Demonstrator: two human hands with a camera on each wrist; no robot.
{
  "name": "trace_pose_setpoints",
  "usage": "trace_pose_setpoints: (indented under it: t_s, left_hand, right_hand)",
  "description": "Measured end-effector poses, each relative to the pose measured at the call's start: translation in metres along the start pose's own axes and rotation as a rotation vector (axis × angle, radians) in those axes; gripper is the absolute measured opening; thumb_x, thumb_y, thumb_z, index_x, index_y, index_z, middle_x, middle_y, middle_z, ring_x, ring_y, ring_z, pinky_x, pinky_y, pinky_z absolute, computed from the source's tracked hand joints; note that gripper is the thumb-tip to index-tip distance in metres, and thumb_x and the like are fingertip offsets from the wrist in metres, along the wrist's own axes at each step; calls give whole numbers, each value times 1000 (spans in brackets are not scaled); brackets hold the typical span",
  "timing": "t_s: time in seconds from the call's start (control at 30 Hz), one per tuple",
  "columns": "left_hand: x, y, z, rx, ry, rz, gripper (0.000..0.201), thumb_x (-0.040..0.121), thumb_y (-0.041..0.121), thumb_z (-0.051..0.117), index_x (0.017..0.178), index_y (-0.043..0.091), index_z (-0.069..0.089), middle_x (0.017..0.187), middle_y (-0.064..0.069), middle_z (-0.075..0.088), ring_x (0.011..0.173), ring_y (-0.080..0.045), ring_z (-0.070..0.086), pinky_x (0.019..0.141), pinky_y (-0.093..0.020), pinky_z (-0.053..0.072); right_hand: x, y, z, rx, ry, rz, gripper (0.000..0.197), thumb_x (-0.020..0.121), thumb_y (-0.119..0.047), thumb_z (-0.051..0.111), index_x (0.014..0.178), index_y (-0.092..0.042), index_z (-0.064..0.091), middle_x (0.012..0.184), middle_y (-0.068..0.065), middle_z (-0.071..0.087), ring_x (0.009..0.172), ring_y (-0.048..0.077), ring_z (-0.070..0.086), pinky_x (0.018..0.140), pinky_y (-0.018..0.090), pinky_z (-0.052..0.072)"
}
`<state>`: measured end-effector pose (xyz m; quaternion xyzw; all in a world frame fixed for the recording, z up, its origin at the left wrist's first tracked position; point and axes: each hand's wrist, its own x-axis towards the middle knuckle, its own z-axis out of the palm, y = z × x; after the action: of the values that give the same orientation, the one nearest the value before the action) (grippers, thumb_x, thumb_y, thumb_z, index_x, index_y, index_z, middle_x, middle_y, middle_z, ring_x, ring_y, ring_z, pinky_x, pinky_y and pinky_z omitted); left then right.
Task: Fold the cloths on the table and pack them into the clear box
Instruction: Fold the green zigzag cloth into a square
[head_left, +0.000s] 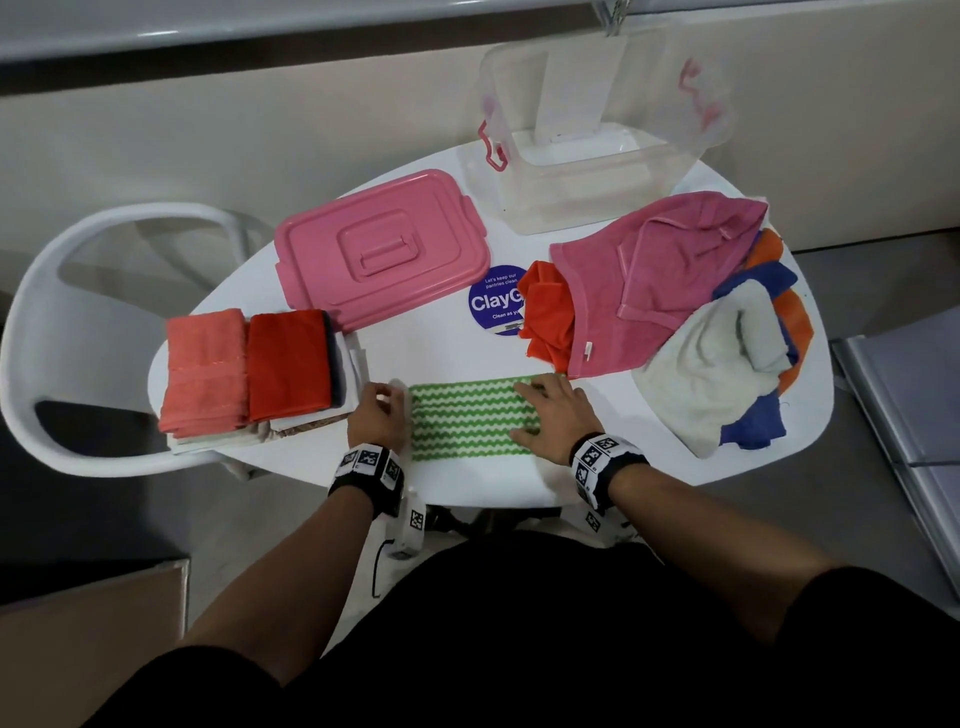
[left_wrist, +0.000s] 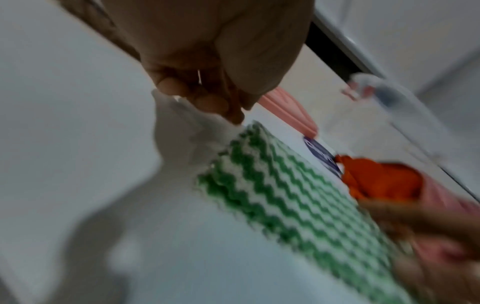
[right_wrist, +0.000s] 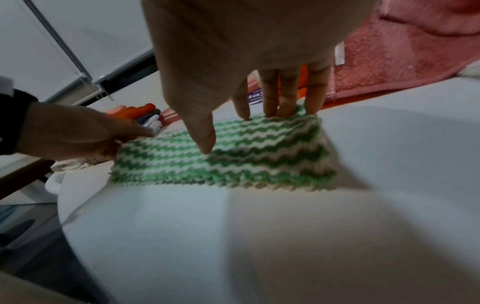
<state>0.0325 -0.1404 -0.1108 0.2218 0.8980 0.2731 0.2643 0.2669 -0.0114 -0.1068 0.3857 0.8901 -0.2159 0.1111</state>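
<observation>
A green-and-white zigzag cloth (head_left: 467, 418) (left_wrist: 280, 197) (right_wrist: 228, 156) lies as a folded strip near the table's front edge. My left hand (head_left: 382, 410) (left_wrist: 221, 102) pinches its white left end, lifted a little off the table. My right hand (head_left: 550, 415) (right_wrist: 272, 98) lies flat on the cloth's right part, fingers straight and pressing it down. The clear box (head_left: 587, 171) stands open at the back, with nothing visible inside. Unfolded cloths are heaped at the right: a pink towel (head_left: 660, 275), an orange cloth (head_left: 545, 312), a white one (head_left: 717, 374).
A stack of folded cloths (head_left: 249, 371), salmon and red on top, sits at the table's left. The pink lid (head_left: 379, 249) lies behind it, next to a round blue sticker (head_left: 493, 304). A white chair (head_left: 78, 332) stands at the left, against the white table (head_left: 493, 483).
</observation>
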Motion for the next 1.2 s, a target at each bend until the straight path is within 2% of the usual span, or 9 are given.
trace_pose_setpoints:
  t_s: [0.17, 0.23, 0.4, 0.53, 0.67, 0.77, 0.97, 1.1, 1.2]
  left_hand:
    - [-5, 9, 27, 284, -135, 801, 17, 90, 23, 51, 98, 16, 64, 92, -6, 62, 83, -28, 55, 69, -38, 46]
    - [-9, 6, 40, 384, -263, 898, 22, 87, 22, 53, 104, 16, 64, 107, -8, 59, 97, -32, 50, 73, -44, 47]
    - [-20, -12, 43, 523, -277, 747, 38, 89, 32, 48, 122, 17, 57, 137, -9, 49, 121, -34, 43, 80, -47, 48]
    - [-26, -23, 35, 500, -199, 640, 43, 84, 42, 54, 119, 17, 56, 146, -6, 44, 132, -30, 36, 90, -47, 42]
    - [-17, -13, 27, 410, -134, 456, 64, 81, 56, 51, 131, 17, 47, 144, -6, 42, 125, -32, 41, 96, -50, 40]
    - [-8, -3, 21, 421, -110, 355, 65, 85, 55, 57, 138, 21, 41, 138, -8, 43, 123, -33, 41, 96, -50, 40]
    - [0, 13, 15, 487, -272, 157, 48, 76, 49, 72, 109, 18, 56, 120, -7, 44, 115, -28, 44, 90, -42, 47]
    - [1, 7, 11, 245, -406, 77, 25, 79, 24, 72, 86, 16, 49, 86, -2, 54, 87, -26, 55, 60, -26, 41]
    - [-2, -2, -1, 30, -401, -31, 42, 67, 39, 73, 92, 17, 48, 82, -1, 58, 77, -21, 57, 61, -28, 44]
  right_hand:
    - [2, -8, 4, 7, 12, -97, 63, 83, -35, 68, 141, -21, 48, 142, 9, 40, 132, 31, 36, 107, 44, 34]
    - [0, -8, 9, 8, -60, -101, 67, 84, -34, 67, 146, -22, 43, 151, 9, 31, 139, 30, 28, 111, 46, 31]
    - [-5, -3, 13, 72, -61, -53, 73, 84, -33, 65, 150, -22, 37, 160, 9, 20, 147, 30, 16, 113, 47, 31]
    - [-11, 2, 16, 76, -50, 35, 84, 82, -39, 67, 153, -17, 29, 163, 9, 12, 150, 29, 9, 119, 44, 19]
    - [-16, 5, 12, 98, 143, 36, 64, 77, -24, 67, 138, -10, 51, 147, 15, 41, 139, 34, 34, 113, 49, 33]
    - [-14, 7, 7, 53, 131, 28, 47, 82, -17, 64, 128, -15, 59, 126, 12, 52, 118, 32, 48, 95, 46, 44]
    - [-15, 9, 7, 69, 115, 63, 49, 79, -10, 63, 128, -17, 59, 125, 9, 52, 114, 31, 49, 92, 39, 40]
    - [-19, 9, 8, 54, 39, 21, 58, 80, -10, 64, 136, -20, 54, 127, 6, 48, 116, 29, 45, 93, 38, 39]
    - [-18, 9, 4, 69, -29, 36, 61, 80, -10, 66, 138, -24, 52, 132, 3, 46, 120, 25, 44, 98, 38, 38]
